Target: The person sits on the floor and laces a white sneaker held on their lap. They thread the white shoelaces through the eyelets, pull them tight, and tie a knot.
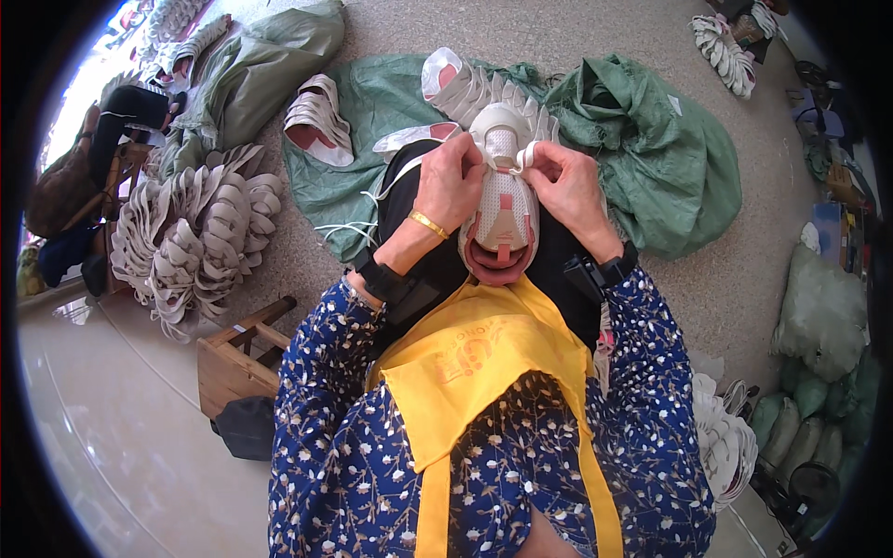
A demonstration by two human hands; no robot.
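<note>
A white shoe upper with pink trim (500, 228) lies over my lap, its pink-lined opening toward me. My right hand (563, 186) pinches a white shoelace (526, 158) that loops at the upper's right side. At the left side my left hand (451, 179) is closed, thumb and fingers pressed together by the lace holes. A white lace runs out from beside it over my dark-trousered knee, with loose ends (349, 226) hanging left. The exact grip of the left fingertips is partly hidden.
Nested white shoe uppers (465, 91) lie just beyond my hands on a green woven sack (651, 158). Another upper (318, 121) rests at the left. A large pile of uppers (195, 232) and a wooden stool (244, 358) stand farther left. Stuffed bags (823, 307) line the right.
</note>
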